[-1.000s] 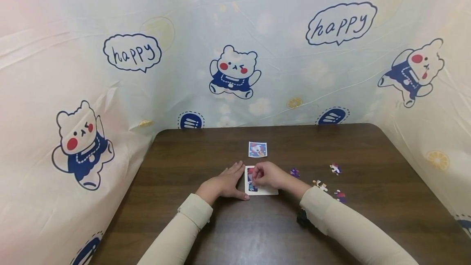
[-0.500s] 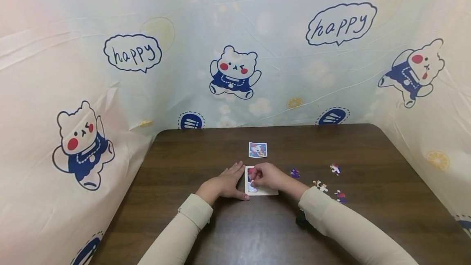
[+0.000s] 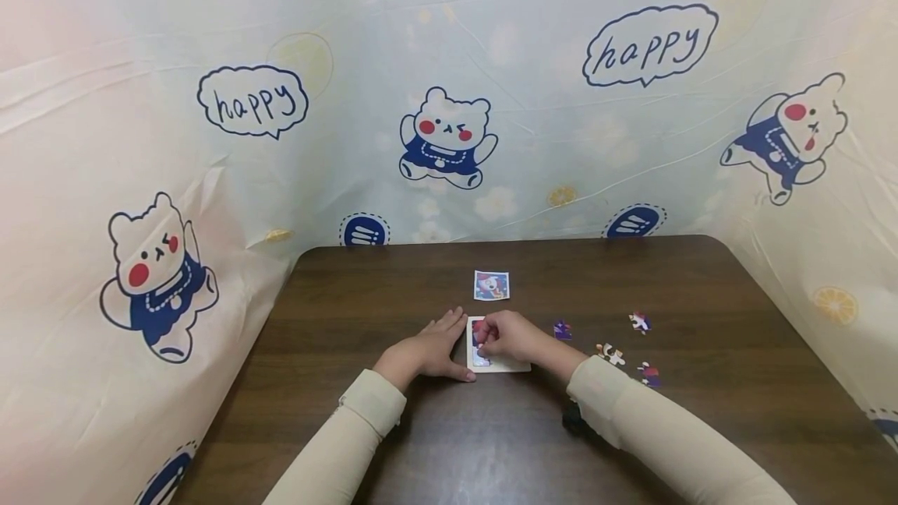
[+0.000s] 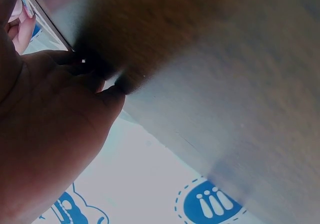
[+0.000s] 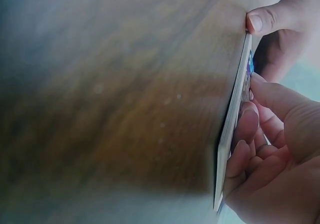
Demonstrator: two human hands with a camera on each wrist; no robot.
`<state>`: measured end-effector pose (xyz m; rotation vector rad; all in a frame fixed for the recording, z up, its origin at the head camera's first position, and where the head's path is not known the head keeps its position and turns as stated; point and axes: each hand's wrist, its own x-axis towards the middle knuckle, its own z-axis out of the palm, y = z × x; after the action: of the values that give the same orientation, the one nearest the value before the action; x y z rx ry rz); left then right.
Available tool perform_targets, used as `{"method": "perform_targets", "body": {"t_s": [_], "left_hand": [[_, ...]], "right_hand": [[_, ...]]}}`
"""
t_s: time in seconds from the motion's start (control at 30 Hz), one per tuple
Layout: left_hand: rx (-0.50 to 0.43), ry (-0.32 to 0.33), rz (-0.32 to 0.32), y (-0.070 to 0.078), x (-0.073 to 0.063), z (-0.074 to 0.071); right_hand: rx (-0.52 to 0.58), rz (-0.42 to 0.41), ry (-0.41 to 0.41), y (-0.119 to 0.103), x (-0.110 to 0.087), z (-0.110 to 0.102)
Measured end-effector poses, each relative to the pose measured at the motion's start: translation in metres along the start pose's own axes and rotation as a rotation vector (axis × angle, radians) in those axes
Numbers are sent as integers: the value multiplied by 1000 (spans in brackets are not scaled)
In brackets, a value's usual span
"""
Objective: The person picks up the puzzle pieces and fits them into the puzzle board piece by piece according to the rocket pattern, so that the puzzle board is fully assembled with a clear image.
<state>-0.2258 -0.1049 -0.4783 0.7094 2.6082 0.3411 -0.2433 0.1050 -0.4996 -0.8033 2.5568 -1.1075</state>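
Observation:
A white-bordered puzzle tray [image 3: 508,365] lies on the table, its left part filled with coloured jigsaw picture. My left hand [image 3: 428,345] is spread flat along its left side, thumb at the near left corner and fingers at the far one. Over the tray, my right hand [image 3: 514,335] has thumb and fingertips drawn together at a jigsaw piece [image 3: 482,361], pinching it against the picture. Most of that piece is hidden by the fingers. In the right wrist view, the right thumb [image 5: 272,96] meets the tray's face beside a blue-purple patch, while the other fingers curl close over the tray.
Loose jigsaw pieces lie right of the tray: a purple one [image 3: 562,330], a white-and-purple one [image 3: 639,322], brown-and-white ones [image 3: 610,354] and a red-purple one [image 3: 648,373]. A small picture card [image 3: 491,285] sits beyond the tray. A printed curtain [image 3: 449,37] surrounds the table.
The picture by my right fingertips looks paler than a second ago. The right forearm has shifted very slightly left; my left hand stays still.

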Motion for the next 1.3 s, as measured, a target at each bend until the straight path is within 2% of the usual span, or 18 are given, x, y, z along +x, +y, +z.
{"method": "perform_targets", "body": {"t_s": [0.4,0.93,1.3], "left_hand": [[3,2,1,0,0,0],[9,-1,-9,-1,2,2],[-2,3,2,-1,1,1]], "right_hand": [[-39,-10,5,3,1,1],[-18,-30,26,4,0,1],[-45,-53,20,2,-1,0]]}}
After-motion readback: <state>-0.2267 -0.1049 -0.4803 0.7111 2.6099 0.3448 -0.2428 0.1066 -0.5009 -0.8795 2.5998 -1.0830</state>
